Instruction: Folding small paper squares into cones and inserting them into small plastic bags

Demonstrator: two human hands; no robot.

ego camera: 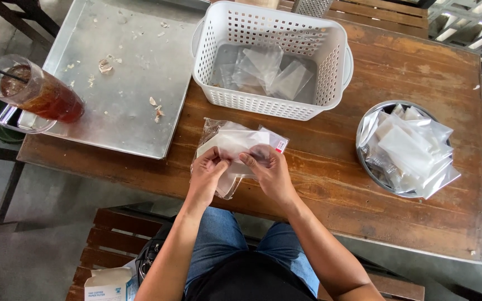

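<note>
1. We see the left hand point(207, 170) and the right hand point(269, 170) close together over the wooden bench point(330, 167).
2. Both hands hold a small clear plastic bag point(235, 146) with something white and flat inside.
3. The fingers point(218, 159) of the left hand are bent and pinch the bag's near edge on the left side.
4. The fingers point(250, 160) of the right hand are bent too and pinch the same edge just beside them.
5. The bag lies on top of a few more clear bags on the bench, right in front of the person and just below the basket.
6. One bag there has a small red and white sticker point(280, 146) at its corner.
7. A white plastic basket point(330, 72) with holes in its walls stands behind the hands. A few clear bags point(269, 72) lie inside it.
8. A round metal bowl point(364, 156) sits on the right side of the bench, well apart from the hands. It is piled full of clear packed bags point(411, 147).
9. A big flat metal tray point(112, 72) lies to the left of the basket. Little crumbs point(105, 67) are scattered on it.
10. A plastic cup point(37, 92) with a brown drink and a dark straw rests at the tray's left corner.
11. The person wears blue jeans point(218, 239) and sits on a wooden seat point(112, 234).
</note>
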